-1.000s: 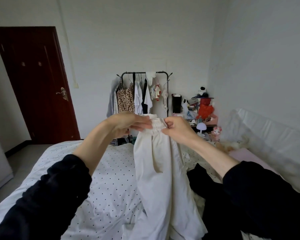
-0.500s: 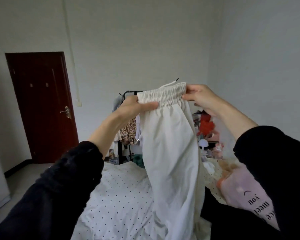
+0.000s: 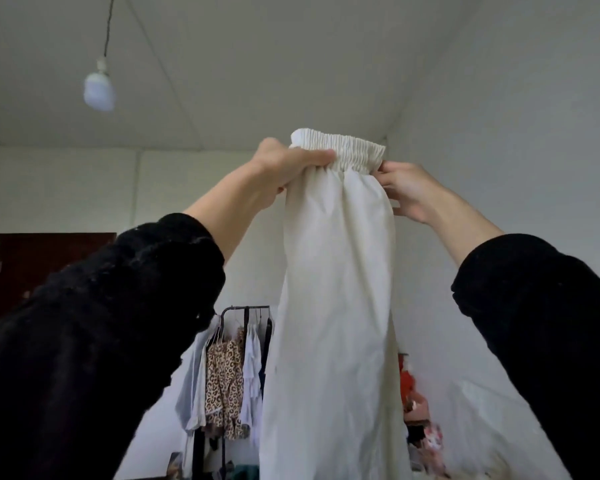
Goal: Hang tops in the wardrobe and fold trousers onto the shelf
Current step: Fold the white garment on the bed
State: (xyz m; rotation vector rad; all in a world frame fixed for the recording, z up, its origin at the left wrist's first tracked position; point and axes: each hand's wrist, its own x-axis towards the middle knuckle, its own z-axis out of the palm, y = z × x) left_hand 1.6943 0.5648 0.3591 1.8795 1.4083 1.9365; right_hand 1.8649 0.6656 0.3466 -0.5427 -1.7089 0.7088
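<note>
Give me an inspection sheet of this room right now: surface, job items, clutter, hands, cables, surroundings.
Surface: nothing seen; no bed or shelf in view.
Job's things: white trousers held up high by the elastic waistband, legs hanging straight down.
Clutter: red and pink items low at right, blurred.
Hands: left hand and right hand each grip a waistband end.
Cables: cord carrying the bulb from the ceiling.
Surroundings: clothes rack with hung tops, dark door, white walls.

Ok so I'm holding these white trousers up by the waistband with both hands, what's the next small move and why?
Probably bring the two hands together to fold the white trousers lengthwise, leg on leg. The left hand and right hand each grip an end of the elastic waistband, and the fabric hangs straight, ready to halve.
</note>
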